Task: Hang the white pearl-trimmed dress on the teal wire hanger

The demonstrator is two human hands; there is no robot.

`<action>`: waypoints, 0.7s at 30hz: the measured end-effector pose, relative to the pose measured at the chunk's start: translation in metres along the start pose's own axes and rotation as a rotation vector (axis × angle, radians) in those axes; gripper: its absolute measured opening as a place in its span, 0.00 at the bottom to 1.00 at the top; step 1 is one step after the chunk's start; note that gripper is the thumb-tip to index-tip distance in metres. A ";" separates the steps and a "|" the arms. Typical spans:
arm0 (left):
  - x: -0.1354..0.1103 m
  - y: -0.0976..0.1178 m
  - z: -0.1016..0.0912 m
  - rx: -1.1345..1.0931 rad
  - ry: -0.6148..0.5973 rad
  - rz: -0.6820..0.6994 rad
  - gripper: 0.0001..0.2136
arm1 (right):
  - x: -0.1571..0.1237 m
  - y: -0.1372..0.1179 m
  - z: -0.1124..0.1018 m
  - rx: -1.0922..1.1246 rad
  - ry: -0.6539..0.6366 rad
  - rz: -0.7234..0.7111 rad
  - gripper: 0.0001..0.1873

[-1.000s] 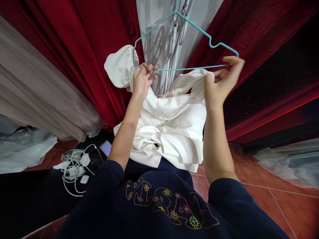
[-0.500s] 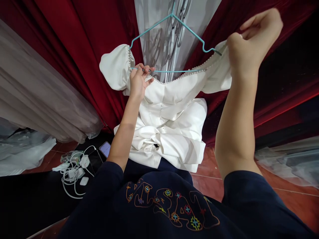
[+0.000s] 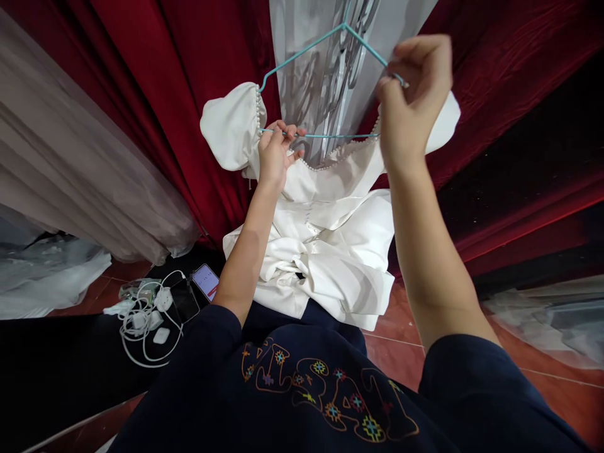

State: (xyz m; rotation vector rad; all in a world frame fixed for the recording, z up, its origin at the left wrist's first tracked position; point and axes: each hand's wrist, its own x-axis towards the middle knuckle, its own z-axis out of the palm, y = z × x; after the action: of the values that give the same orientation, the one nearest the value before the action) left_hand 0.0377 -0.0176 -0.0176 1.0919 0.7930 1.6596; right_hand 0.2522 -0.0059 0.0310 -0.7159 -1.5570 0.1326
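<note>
A white dress (image 3: 330, 233) with puff sleeves and a pearl-trimmed neckline hangs in front of me from a light-blue wire hanger (image 3: 304, 53). Its left puff sleeve (image 3: 229, 129) is on the hanger's left shoulder. My left hand (image 3: 278, 154) is closed around the hanger's lower bar, close to the neckline. At the hanger's right end, my right hand (image 3: 415, 100) pinches the pearl-edged sleeve top; the fingers partly hide that spot. The right puff sleeve (image 3: 443, 126) shows behind my right wrist. Lower down, the skirt is bunched in folds against my lap.
Red curtains (image 3: 207, 82) and pale tulle (image 3: 80, 138) hang around. On a black surface at lower left lie a phone (image 3: 205, 281), tangled white cables (image 3: 141, 321) and a small white case (image 3: 161, 335). The floor has red tiles (image 3: 396, 314).
My right hand has moved left and inward with the sleeve edge, from beyond the hanger's right end onto it. My left hand keeps its hold on the lower bar. The view has shifted slightly.
</note>
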 end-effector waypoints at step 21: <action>-0.035 0.006 -0.011 0.261 0.298 0.412 0.21 | -0.073 0.006 0.028 -0.264 -0.247 0.015 0.18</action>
State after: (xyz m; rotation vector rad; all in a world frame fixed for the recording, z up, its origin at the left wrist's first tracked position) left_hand 0.0297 -0.0531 -0.0269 1.2670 1.0502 2.1449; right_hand 0.2243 -0.0284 -0.0385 -0.9458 -1.8257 0.0267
